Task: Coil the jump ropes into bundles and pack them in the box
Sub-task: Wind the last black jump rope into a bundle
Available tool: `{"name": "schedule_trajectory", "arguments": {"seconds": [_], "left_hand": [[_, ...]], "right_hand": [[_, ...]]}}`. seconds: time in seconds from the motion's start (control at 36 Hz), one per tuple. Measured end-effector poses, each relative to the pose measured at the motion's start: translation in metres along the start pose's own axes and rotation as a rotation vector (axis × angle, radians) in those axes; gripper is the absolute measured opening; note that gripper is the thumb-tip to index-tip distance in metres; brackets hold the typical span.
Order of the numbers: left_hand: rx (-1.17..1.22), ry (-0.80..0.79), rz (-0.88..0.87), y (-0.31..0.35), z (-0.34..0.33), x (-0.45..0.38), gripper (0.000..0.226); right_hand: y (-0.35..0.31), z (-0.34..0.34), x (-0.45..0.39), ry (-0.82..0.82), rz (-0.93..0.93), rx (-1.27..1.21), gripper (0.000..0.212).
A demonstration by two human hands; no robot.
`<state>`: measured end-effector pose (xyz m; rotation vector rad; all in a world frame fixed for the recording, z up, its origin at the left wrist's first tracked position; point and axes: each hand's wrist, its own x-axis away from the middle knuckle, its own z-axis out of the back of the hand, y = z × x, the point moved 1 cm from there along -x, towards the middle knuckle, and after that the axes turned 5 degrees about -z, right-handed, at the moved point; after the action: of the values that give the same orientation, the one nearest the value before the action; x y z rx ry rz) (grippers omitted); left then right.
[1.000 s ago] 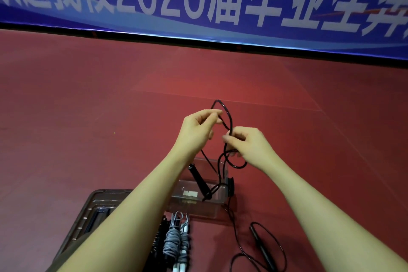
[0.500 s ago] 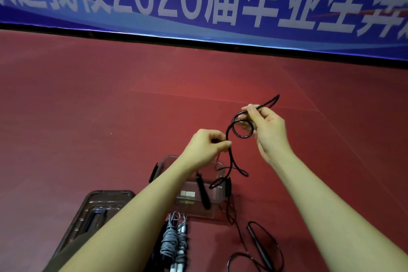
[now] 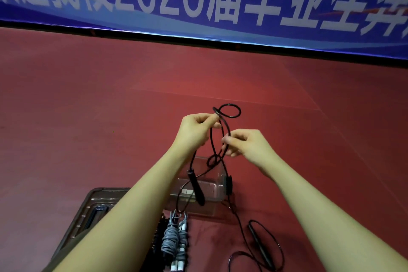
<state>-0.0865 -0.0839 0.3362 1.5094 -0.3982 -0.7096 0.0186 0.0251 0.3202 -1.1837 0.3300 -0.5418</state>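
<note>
A thin black jump rope (image 3: 229, 111) is held up in front of me. My left hand (image 3: 196, 132) pinches it just below a small loop. My right hand (image 3: 247, 143) pinches the strands a little lower and to the right. One black handle (image 3: 196, 187) hangs under my left hand, in front of the clear plastic box (image 3: 212, 203). The other black handle (image 3: 260, 243) lies on the red floor with slack rope looped round it.
A coiled grey jump rope (image 3: 170, 238) and a second bundle (image 3: 182, 245) lie near the box, partly behind my left forearm. A dark lid or tray (image 3: 97, 201) sits at the lower left. A blue banner (image 3: 198, 2) runs along the far wall.
My right hand has dropped from above to beside and below my left hand. My left hand has risen and now holds the small loop at the top.
</note>
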Motion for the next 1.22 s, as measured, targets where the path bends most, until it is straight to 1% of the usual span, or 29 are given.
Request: {"name": "schedule_trajectory", "arguments": {"seconds": [0.06, 0.11, 0.14, 0.19, 0.25, 0.31, 0.36, 0.44, 0.53, 0.64, 0.72, 0.81, 0.89, 0.94, 1.0, 1.06, 1.14, 1.19, 1.22], "left_hand": [[-0.086, -0.046, 0.024, -0.003, -0.001, 0.000, 0.024], [-0.223, -0.126, 0.032, -0.006, -0.002, 0.004, 0.035], [-0.260, -0.164, 0.026, -0.007, -0.003, 0.006, 0.035], [-0.239, -0.212, 0.015, -0.008, -0.004, 0.009, 0.029], [-0.156, -0.237, -0.023, -0.006, -0.004, 0.009, 0.021], [-0.124, -0.267, -0.109, -0.003, -0.003, 0.010, 0.018], [-0.115, -0.287, -0.200, 0.000, -0.003, 0.011, 0.019], [-0.209, -0.260, -0.256, -0.004, -0.005, 0.010, 0.024], [-0.339, -0.220, -0.230, -0.011, -0.007, 0.009, 0.028], [-0.384, -0.235, -0.215, -0.011, -0.009, 0.011, 0.027], [-0.452, -0.250, -0.260, -0.009, -0.009, 0.009, 0.031], [-0.626, -0.236, -0.365, -0.011, -0.009, 0.007, 0.038], [-0.765, -0.154, -0.495, -0.018, -0.011, 0.004, 0.028], [-0.853, -0.120, -0.510, -0.020, -0.012, 0.004, 0.017], [-0.943, -0.124, -0.520, -0.018, -0.012, 0.004, 0.015], [-1.012, -0.138, -0.532, -0.016, -0.012, 0.006, 0.023], [-1.119, -0.144, -0.510, -0.014, -0.013, 0.008, 0.040], [-1.148, -0.125, -0.486, -0.014, -0.013, 0.007, 0.044], [-1.119, -0.108, -0.486, -0.015, -0.013, 0.006, 0.044]], "right_hand": [[-0.006, 0.003, -0.002, 0.065, 0.019, -0.096, 0.017], [-0.010, 0.008, -0.003, 0.130, 0.031, -0.196, 0.020], [-0.011, 0.011, -0.004, 0.159, 0.031, -0.240, 0.020], [-0.013, 0.016, -0.003, 0.203, 0.022, -0.343, 0.020], [-0.015, 0.020, -0.003, 0.243, -0.001, -0.471, 0.020], [-0.018, 0.025, -0.002, 0.269, -0.019, -0.559, 0.019], [-0.020, 0.027, 0.000, 0.278, -0.031, -0.592, 0.018], [-0.021, 0.027, 0.003, 0.290, -0.050, -0.634, 0.017], [-0.021, 0.027, 0.004, 0.308, -0.055, -0.690, 0.016], [-0.022, 0.027, 0.006, 0.330, -0.048, -0.771, 0.017], [-0.022, 0.028, 0.006, 0.342, -0.040, -0.784, 0.017], [-0.022, 0.026, 0.006, 0.337, -0.046, -0.770, 0.017], [-0.023, 0.022, 0.005, 0.297, -0.044, -0.669, 0.016], [-0.026, 0.019, 0.005, 0.264, -0.035, -0.590, 0.016], [-0.027, 0.017, 0.005, 0.255, -0.019, -0.567, 0.017], [-0.028, 0.019, 0.004, 0.284, -0.002, -0.571, 0.017], [-0.025, 0.020, 0.004, 0.355, 0.032, -0.681, 0.019], [-0.024, 0.019, 0.003, 0.396, 0.052, -0.735, 0.019], [-0.024, 0.018, 0.002, 0.407, 0.063, -0.756, 0.018]]}}
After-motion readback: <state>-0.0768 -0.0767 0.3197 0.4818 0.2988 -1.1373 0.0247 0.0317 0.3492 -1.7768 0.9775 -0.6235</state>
